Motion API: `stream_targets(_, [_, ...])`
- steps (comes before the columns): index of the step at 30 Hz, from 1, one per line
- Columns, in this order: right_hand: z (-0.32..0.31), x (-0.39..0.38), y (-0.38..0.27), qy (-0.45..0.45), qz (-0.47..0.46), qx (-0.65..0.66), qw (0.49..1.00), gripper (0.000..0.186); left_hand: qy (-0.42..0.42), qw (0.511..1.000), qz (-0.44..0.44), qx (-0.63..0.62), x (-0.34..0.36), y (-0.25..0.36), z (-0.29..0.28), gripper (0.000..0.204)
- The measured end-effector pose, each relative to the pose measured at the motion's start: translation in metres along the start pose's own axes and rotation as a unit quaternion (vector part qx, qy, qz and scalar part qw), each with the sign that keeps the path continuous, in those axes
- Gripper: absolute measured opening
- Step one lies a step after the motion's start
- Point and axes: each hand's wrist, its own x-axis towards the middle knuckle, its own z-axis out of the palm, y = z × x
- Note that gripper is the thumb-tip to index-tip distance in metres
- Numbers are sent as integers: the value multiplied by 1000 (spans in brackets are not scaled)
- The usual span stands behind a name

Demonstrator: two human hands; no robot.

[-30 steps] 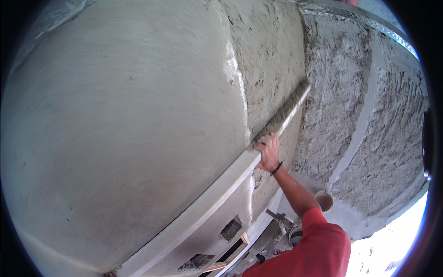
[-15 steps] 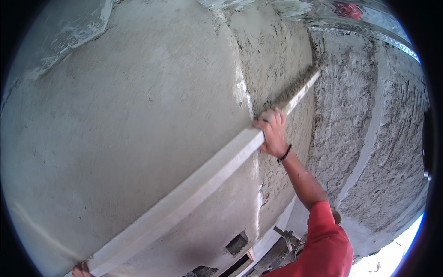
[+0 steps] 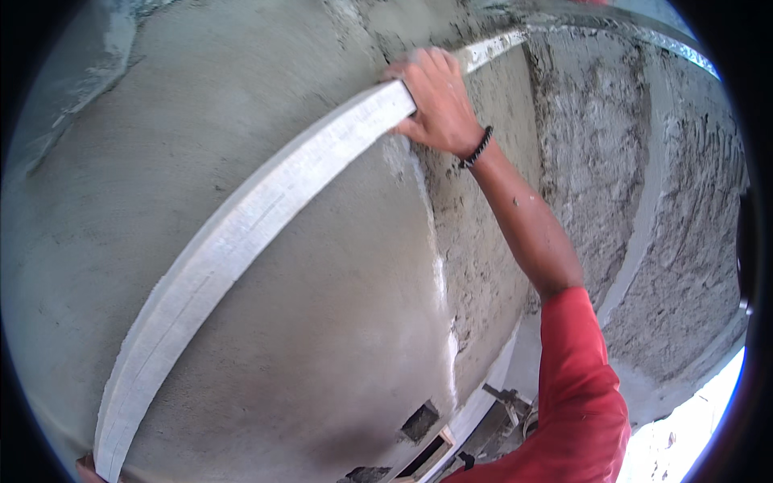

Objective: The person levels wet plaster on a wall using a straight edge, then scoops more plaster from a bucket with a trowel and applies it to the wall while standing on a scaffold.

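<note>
A long pale straightedge (image 3: 241, 205) lies slantwise across a plastered wall (image 3: 322, 266), running from the lower left to the upper right, its shape bowed by the lens. High on it my right hand (image 3: 439, 97), with a dark beaded bracelet at the wrist, is closed round the bar. Beyond that hand the bar's far end reaches close to the corner with the rough wall. At the lower left rim my left hand (image 3: 88, 467) grips the lower end, and only a small part of it shows.
To the right stands a rough mortar wall (image 3: 596, 161) with a smoother vertical strip (image 3: 652, 201). A whitish line (image 3: 439, 290) runs down the plaster. Low down are a square hole (image 3: 420, 421) and some boards (image 3: 483, 431). A shiny strip (image 3: 676, 52) crosses the top right.
The straightedge has moved up the wall, with both hands still on it. My right hand has gone up and slightly left; my left hand has shifted left.
</note>
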Motion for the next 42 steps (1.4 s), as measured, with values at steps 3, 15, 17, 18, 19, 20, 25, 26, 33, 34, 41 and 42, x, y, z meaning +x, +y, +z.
stream_targets(3, [-6,5,1,-37,6,-14,999,67,19,1000,13,-17,-10,-15,7,25])
stream_targets(15, [-36,-40,-39,-71,38,48,996,57,-64,997,30,-20,-64,-24,23,41])
stream_targets(17, [-39,-62,-59,-81,41,60,994,55,-88,995,42,-22,-88,-33,19,45])
stream_targets(18, [-43,-77,-64,-91,39,60,993,54,-100,994,32,-10,-96,-21,22,45])
stream_targets(19, [-43,-89,-71,-109,66,64,990,54,-101,994,47,-7,-104,-13,21,45])
stream_targets(20, [-45,-104,-81,-103,85,93,987,59,-102,993,61,-5,-112,-6,20,45])
stream_targets(25, [-49,-193,-126,-123,152,104,975,52,-125,990,51,-38,-163,40,32,39])
stream_targets(26, [-55,-209,-137,-148,168,109,968,53,-131,990,46,-37,-174,48,34,39])
stream_targets(33, [-76,-306,-194,-263,246,154,920,61,-141,989,21,-39,-230,77,46,49])
stream_targets(34, [-77,-316,-198,-259,251,162,919,60,-139,989,17,-35,-230,81,46,48])
stream_targets(41, [-94,-325,-218,-285,307,128,899,61,-112,993,29,-13,-209,102,42,39])
stream_targets(42, [-97,-319,-221,-285,320,110,897,63,-89,995,35,-16,-200,108,39,37])
